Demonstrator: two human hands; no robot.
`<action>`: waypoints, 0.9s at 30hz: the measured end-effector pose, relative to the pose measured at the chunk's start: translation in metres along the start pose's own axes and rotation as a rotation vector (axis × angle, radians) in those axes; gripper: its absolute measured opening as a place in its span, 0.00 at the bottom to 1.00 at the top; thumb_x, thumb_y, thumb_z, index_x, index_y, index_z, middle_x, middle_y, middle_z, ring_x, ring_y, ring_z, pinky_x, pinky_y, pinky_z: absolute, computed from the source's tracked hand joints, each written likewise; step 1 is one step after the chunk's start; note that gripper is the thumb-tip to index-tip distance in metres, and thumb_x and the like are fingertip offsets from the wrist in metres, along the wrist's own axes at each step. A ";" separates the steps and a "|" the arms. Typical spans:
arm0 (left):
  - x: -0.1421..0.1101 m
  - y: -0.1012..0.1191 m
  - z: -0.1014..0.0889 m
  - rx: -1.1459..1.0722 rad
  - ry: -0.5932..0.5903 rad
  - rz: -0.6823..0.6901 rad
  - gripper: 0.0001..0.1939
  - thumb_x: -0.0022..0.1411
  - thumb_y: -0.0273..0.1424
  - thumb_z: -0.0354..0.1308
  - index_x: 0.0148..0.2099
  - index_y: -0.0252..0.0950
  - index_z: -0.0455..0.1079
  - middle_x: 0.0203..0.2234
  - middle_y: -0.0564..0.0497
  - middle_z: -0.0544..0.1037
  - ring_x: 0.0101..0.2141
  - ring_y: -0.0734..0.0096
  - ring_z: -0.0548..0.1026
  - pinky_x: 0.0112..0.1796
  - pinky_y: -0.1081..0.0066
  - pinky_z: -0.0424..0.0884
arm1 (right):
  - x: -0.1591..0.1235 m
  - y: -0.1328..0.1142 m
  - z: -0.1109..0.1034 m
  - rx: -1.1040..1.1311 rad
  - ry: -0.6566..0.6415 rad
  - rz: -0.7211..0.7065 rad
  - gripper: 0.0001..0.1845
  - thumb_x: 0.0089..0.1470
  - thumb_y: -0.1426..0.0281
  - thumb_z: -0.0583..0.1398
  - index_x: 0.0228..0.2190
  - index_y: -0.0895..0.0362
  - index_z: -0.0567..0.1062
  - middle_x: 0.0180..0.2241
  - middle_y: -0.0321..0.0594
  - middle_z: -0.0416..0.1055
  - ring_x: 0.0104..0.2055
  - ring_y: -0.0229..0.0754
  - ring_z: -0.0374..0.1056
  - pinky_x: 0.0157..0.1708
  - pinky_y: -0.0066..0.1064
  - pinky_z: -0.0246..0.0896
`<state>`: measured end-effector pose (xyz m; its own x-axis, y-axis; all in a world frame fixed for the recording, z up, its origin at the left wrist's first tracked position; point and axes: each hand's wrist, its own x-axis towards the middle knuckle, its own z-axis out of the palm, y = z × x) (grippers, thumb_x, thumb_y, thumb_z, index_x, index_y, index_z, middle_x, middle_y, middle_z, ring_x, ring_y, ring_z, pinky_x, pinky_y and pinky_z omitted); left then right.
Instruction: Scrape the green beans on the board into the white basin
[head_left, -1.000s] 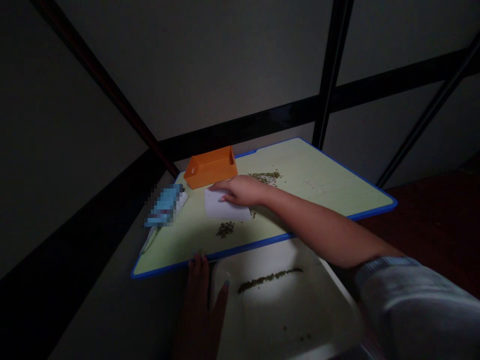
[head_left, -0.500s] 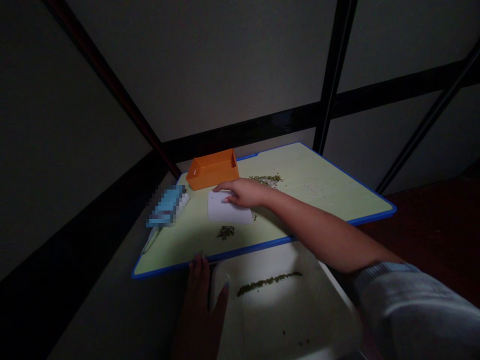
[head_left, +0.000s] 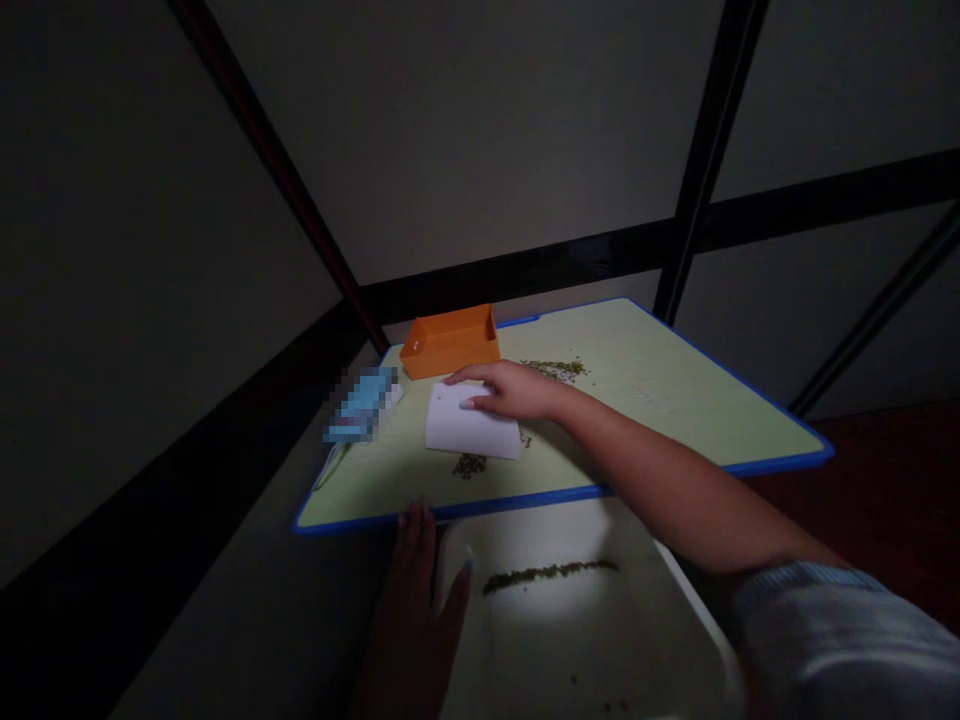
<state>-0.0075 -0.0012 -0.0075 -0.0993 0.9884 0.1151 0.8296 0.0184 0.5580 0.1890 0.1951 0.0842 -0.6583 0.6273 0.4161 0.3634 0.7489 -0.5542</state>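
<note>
My right hand (head_left: 514,388) grips a white plastic scraper (head_left: 469,425), a slightly curved sheet with a small hole in one corner. Its lower edge is just behind a small dark pile of seeds or grains (head_left: 469,467) on the pale green table (head_left: 675,400). A greener heap of the grains (head_left: 559,370) lies beyond my wrist, partly covered by the hand. Below the table's front edge is a white tub (head_left: 570,660) with a line of grains (head_left: 547,575) inside. My left hand (head_left: 420,590) holds the tub's left rim, thumb on the inner side.
An orange open box (head_left: 454,345) stands at the back left of the table. A light blue, blurred-out object (head_left: 364,405) with a cable lies at the left edge. The table has a blue border (head_left: 517,502). Panelled walls rise behind and to the left.
The scraper has come slightly nearer to the front edge, reaching the dark pile and covering its back part. The whole view has shifted a little; my left hand stays at the tub rim.
</note>
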 end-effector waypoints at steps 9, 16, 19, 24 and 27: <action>0.001 0.003 0.001 0.022 -0.007 0.022 0.35 0.60 0.46 0.42 0.65 0.32 0.46 0.66 0.42 0.46 0.65 0.62 0.44 0.61 0.52 0.48 | -0.002 -0.004 0.005 0.110 -0.084 -0.028 0.20 0.54 0.74 0.59 0.49 0.57 0.71 0.51 0.43 0.70 0.53 0.38 0.66 0.52 0.33 0.58; -0.001 0.010 -0.002 0.028 -0.002 0.016 0.36 0.60 0.46 0.45 0.65 0.34 0.46 0.66 0.43 0.48 0.64 0.61 0.45 0.61 0.53 0.51 | -0.004 -0.012 0.012 0.094 -0.163 -0.118 0.19 0.56 0.75 0.56 0.49 0.55 0.73 0.51 0.41 0.71 0.52 0.36 0.67 0.53 0.31 0.58; -0.001 0.009 -0.002 0.023 -0.014 0.014 0.35 0.60 0.46 0.44 0.65 0.35 0.46 0.66 0.43 0.47 0.64 0.61 0.44 0.61 0.53 0.51 | -0.004 -0.013 0.013 0.050 -0.194 -0.102 0.19 0.55 0.76 0.56 0.48 0.55 0.73 0.49 0.41 0.72 0.51 0.36 0.68 0.51 0.30 0.59; 0.001 0.005 0.001 0.023 -0.005 0.013 0.35 0.60 0.47 0.43 0.65 0.34 0.48 0.66 0.43 0.46 0.65 0.61 0.44 0.61 0.53 0.49 | -0.004 -0.010 0.009 -0.012 -0.227 -0.057 0.19 0.53 0.77 0.58 0.48 0.54 0.74 0.48 0.40 0.73 0.49 0.37 0.70 0.49 0.29 0.61; 0.002 0.004 0.003 0.042 -0.016 0.009 0.36 0.60 0.48 0.44 0.65 0.34 0.47 0.66 0.43 0.46 0.65 0.61 0.43 0.61 0.53 0.48 | -0.003 -0.007 0.006 -0.005 -0.216 -0.046 0.19 0.52 0.78 0.58 0.46 0.55 0.75 0.48 0.41 0.74 0.48 0.38 0.70 0.49 0.31 0.61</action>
<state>-0.0030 0.0014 -0.0077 -0.0830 0.9909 0.1063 0.8529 0.0155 0.5219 0.1845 0.1867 0.0831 -0.8001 0.5328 0.2758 0.3332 0.7769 -0.5343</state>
